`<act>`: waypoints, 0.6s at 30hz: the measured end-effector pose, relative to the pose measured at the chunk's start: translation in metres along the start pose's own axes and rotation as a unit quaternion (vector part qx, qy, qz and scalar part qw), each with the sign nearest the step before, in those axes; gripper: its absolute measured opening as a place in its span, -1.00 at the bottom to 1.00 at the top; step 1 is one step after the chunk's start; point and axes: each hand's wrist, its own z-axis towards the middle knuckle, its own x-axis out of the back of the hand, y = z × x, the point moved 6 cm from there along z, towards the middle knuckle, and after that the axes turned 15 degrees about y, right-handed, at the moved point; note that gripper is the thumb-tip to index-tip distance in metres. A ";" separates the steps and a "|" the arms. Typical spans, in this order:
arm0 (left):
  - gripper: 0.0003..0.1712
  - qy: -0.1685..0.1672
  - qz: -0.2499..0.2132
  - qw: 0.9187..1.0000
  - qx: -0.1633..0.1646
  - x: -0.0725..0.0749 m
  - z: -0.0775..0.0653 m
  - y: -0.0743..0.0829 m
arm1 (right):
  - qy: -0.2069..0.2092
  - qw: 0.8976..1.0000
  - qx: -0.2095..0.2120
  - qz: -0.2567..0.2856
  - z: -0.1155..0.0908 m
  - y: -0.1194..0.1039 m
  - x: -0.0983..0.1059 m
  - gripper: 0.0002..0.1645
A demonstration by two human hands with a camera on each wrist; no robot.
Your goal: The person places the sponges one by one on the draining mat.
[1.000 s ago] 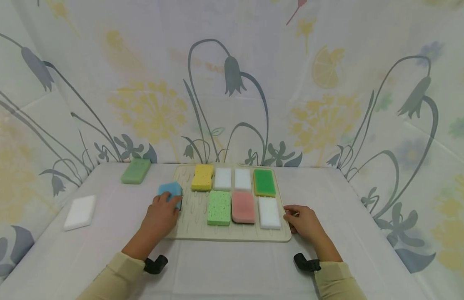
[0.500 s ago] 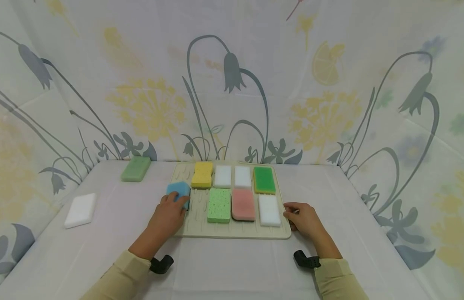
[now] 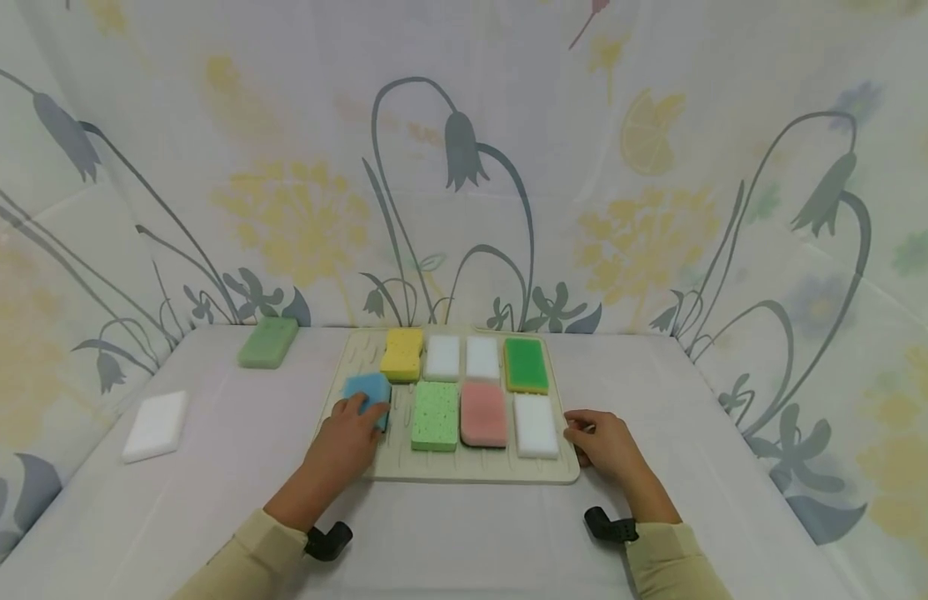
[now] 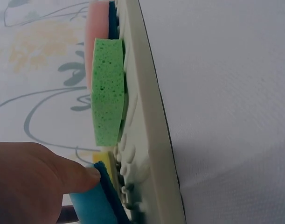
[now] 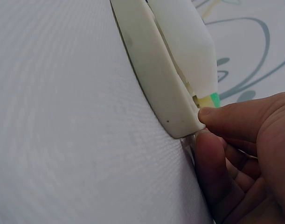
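Observation:
My left hand point(image 3: 347, 440) grips a light blue sponge point(image 3: 366, 387) with a dark blue scouring layer, over the left part of a cream ridged tray point(image 3: 392, 467). In the left wrist view the thumb presses the blue sponge point(image 4: 93, 205) near its scourer side, and the sponge tilts close over the tray. My right hand point(image 3: 605, 442) pinches the tray's right edge between thumb and forefinger, as the right wrist view shows at the tray corner point(image 5: 184, 119). Nearest the left hand on the tray are a speckled green sponge point(image 3: 436, 417) and a yellow sponge point(image 3: 401, 355).
A pink sponge point(image 3: 483, 414), a white sponge point(image 3: 536, 426), two more white ones at the back and a green-and-yellow sponge point(image 3: 526, 364) also lie on the tray. Left of it on the white cloth lie a pale green sponge point(image 3: 268, 342) and a white block point(image 3: 156, 426).
My left hand has carried the blue sponge rightward, from the tray's left edge to over its left part. The right hand keeps its pinch on the tray's edge.

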 end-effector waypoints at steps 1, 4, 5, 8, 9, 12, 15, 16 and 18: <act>-0.59 0.004 0.000 1.000 -0.005 0.000 -0.001 0.001 | 0.002 1.000 -0.001 0.000 0.000 0.000 0.000 -0.54; -0.60 0.016 0.000 1.000 -0.016 -0.001 -0.002 0.005 | 0.004 1.000 0.003 -0.001 0.000 0.000 0.000 -0.54; -0.61 0.018 0.002 1.000 -0.019 -0.001 -0.002 0.006 | 0.004 1.000 0.001 -0.001 0.000 0.000 0.000 -0.54; -0.61 0.022 0.010 0.999 -0.027 -0.005 -0.002 0.008 | 0.001 1.000 -0.001 -0.001 -0.001 0.000 -0.001 -0.53; -0.61 0.022 0.013 0.999 -0.029 -0.005 -0.002 0.009 | 0.000 1.000 -0.003 0.000 -0.001 0.000 -0.001 -0.53; -0.60 0.024 0.019 0.999 -0.034 -0.007 -0.002 0.012 | 0.000 1.000 -0.004 -0.001 -0.002 -0.001 0.000 -0.53; -0.60 0.028 0.015 0.999 -0.040 -0.007 -0.001 0.016 | 0.003 1.000 -0.003 -0.004 -0.002 -0.002 0.001 -0.53; -0.61 0.029 0.014 0.999 -0.042 -0.007 -0.001 0.017 | 0.004 1.000 -0.001 -0.005 -0.002 -0.003 0.001 -0.53; -0.61 0.035 0.016 0.998 -0.047 -0.007 -0.002 0.019 | 0.003 1.000 0.004 -0.006 -0.002 -0.004 0.001 -0.53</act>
